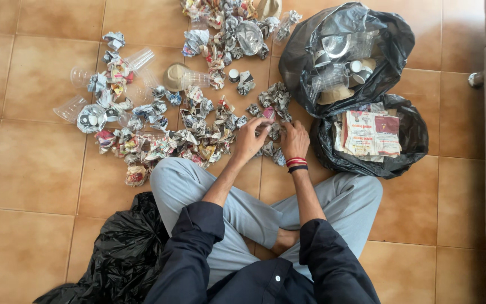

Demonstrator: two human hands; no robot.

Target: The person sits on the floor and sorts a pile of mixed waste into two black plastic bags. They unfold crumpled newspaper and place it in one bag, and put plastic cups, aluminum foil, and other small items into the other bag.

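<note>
Orange-brown floor tiles [35,169] are carrying everything I am logging from my seat, cross-legged, grey trousers showing below dark sleeves.

Item one: my left hand [250,138] is reaching forward, its fingers [261,125] curling together and pinching a crumpled newspaper ball [268,114] with a pinkish patch, just in front of my knees.

Item two: my right hand [296,139], wearing red and dark wristbands [296,164], is lying just beside the left, fingers bent down onto small paper scraps [274,132]; whether they are gripping one I cannot tell.

Item three: a wide scatter of crumpled newspaper [181,138] is spreading across the floor to my left and ahead.

Item four: clear plastic cups [139,59] are lying tipped among that scatter, far left.

Item five: an open black bag [310,50], ahead on my right, is holding clear cups and small lidded cups.

Item six: a second open black bag [412,135], touching the first, is holding flat folded newspapers [369,132].

Item seven: a third black bag [122,253] is lying slumped against my left thigh.
</note>
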